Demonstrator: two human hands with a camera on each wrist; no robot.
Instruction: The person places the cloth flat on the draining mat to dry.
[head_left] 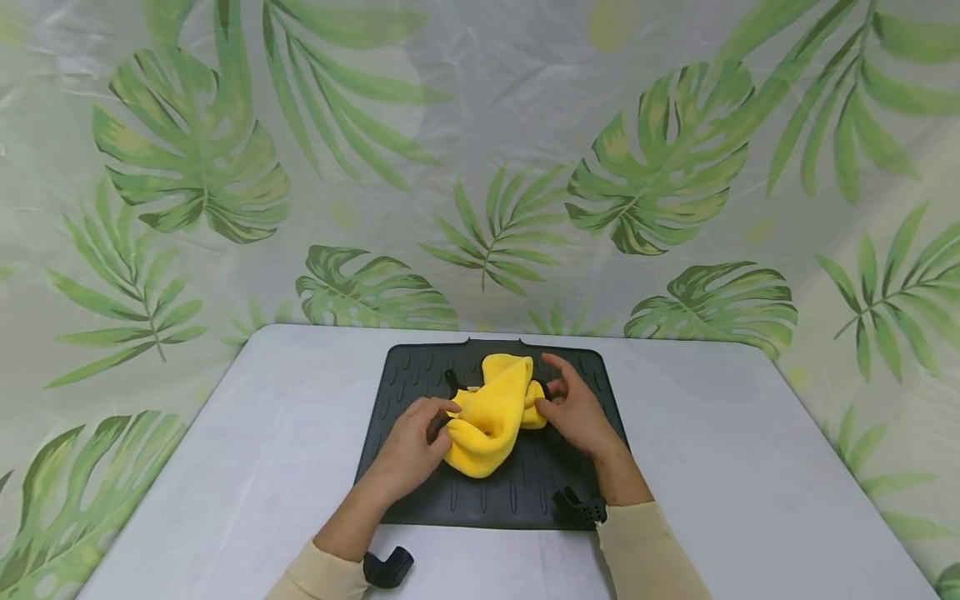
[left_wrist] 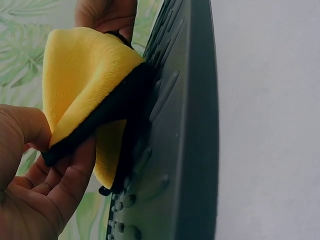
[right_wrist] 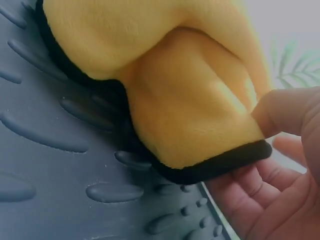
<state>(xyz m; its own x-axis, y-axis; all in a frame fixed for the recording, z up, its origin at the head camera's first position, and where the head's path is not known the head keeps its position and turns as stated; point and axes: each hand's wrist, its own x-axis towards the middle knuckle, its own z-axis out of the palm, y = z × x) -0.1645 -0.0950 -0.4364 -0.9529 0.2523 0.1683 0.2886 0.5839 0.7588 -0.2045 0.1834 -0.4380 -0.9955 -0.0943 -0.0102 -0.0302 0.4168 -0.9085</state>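
Note:
A yellow plush cloth [head_left: 491, 412] with a black edge binding lies bunched and folded over the dark ribbed mat, partly raised from it. My left hand [head_left: 412, 440] pinches its left side; in the left wrist view the thumb and fingers of that hand [left_wrist: 45, 185] hold a black-bound edge of the cloth [left_wrist: 85, 75]. On the opposite side my right hand [head_left: 581, 412] grips another part. The right wrist view shows the right hand [right_wrist: 275, 185] pinching a bound corner of the cloth [right_wrist: 200, 110] between thumb and fingers.
The black mat [head_left: 517, 492] with raised ribs lies on a white table [head_left: 735, 450]. Behind the table hangs a leaf-patterned sheet [head_left: 495, 125]. Black camera mounts sit at the left wrist [head_left: 388, 568] and right wrist [head_left: 581, 505].

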